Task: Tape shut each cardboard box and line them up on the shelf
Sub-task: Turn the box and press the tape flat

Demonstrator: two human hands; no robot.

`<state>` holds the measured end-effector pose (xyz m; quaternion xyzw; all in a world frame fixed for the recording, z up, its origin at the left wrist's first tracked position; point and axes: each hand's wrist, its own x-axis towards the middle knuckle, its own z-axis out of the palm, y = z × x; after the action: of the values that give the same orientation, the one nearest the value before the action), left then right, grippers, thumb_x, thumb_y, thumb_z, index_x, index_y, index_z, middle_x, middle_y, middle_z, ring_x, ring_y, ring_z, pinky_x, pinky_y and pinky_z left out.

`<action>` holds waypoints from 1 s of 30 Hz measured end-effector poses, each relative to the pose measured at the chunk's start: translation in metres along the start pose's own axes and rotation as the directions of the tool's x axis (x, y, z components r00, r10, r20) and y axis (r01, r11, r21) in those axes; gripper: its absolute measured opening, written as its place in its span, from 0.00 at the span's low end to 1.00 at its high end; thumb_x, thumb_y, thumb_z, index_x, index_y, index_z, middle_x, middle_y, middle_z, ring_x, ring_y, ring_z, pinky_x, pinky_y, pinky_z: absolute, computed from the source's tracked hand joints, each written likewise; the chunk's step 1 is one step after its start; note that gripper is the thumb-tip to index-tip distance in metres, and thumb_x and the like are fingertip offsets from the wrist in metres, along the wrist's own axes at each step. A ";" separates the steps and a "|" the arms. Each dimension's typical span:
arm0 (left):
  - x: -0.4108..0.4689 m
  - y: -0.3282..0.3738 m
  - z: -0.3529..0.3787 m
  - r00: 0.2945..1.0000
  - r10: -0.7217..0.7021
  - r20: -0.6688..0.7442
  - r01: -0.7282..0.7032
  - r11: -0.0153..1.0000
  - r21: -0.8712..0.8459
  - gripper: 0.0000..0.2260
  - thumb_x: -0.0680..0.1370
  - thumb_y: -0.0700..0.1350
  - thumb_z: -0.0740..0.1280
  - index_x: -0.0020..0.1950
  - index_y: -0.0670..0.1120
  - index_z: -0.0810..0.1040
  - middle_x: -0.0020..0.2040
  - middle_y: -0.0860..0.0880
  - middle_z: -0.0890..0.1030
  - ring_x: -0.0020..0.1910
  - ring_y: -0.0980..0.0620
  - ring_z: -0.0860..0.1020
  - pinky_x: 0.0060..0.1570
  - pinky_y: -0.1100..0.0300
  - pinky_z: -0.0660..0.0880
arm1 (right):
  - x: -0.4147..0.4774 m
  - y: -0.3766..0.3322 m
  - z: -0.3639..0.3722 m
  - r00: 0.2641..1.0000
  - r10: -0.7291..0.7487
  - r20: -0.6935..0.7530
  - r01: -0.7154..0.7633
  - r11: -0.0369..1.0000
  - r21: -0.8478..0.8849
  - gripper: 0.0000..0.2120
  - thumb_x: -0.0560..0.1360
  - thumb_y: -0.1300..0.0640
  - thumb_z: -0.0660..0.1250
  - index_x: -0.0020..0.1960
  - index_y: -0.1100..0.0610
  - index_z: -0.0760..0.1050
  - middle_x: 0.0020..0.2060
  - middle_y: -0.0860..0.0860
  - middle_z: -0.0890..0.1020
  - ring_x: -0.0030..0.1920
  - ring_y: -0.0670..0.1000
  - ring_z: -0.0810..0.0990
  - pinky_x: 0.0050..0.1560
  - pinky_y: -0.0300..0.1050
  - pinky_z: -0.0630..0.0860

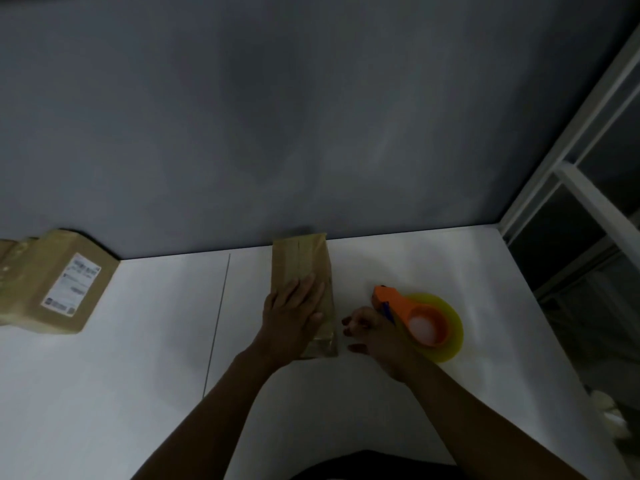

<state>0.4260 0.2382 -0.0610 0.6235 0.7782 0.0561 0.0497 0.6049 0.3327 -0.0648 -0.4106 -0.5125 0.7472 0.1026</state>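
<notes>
Label (71,284), left box (36,268): unreadable. L hand (291,313) flat on mid box (299,258); R hand (375,332) grips dispenser (398,301).

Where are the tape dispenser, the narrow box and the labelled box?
tape dispenser (398,301): head view, orange frame.
narrow box (299,259): head view, bare top face.
labelled box (71,284): head view, white label.

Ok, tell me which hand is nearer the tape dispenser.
Right. The right hand sits just beside the tape dispenser; the left hand lies flat on the cardboard box, farther off.
</notes>
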 end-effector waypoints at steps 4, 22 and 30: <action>0.000 0.003 -0.001 1.000 -0.003 -0.009 0.003 1.000 0.006 0.24 0.81 0.59 0.41 0.73 0.52 0.62 0.71 0.49 0.70 0.68 0.48 0.62 0.55 0.45 0.71 | -0.002 0.003 0.009 0.972 0.180 0.148 -0.189 0.981 0.048 0.02 0.78 0.60 0.64 0.48 0.57 0.74 0.41 0.53 0.78 0.41 0.52 0.77 0.42 0.45 0.77; -0.002 0.001 0.007 1.000 -0.001 -0.027 0.001 1.000 0.004 0.23 0.81 0.59 0.43 0.74 0.54 0.57 0.74 0.50 0.65 0.71 0.48 0.61 0.61 0.45 0.65 | -0.001 0.006 0.018 0.952 0.300 0.058 -0.293 0.845 0.447 0.06 0.76 0.65 0.65 0.41 0.61 0.78 0.30 0.53 0.78 0.26 0.46 0.72 0.21 0.35 0.66; -0.002 0.007 0.006 1.000 0.006 -0.012 -0.006 1.000 -0.005 0.24 0.81 0.60 0.42 0.75 0.54 0.56 0.75 0.50 0.64 0.72 0.46 0.62 0.62 0.46 0.64 | 0.000 0.012 0.002 0.960 0.279 0.022 -0.252 0.828 0.502 0.07 0.77 0.69 0.61 0.42 0.63 0.74 0.27 0.52 0.72 0.21 0.43 0.67 0.18 0.33 0.61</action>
<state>0.4339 0.2378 -0.0656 0.6253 0.7765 0.0619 0.0464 0.6067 0.3263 -0.0745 -0.4565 -0.2367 0.8501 0.1140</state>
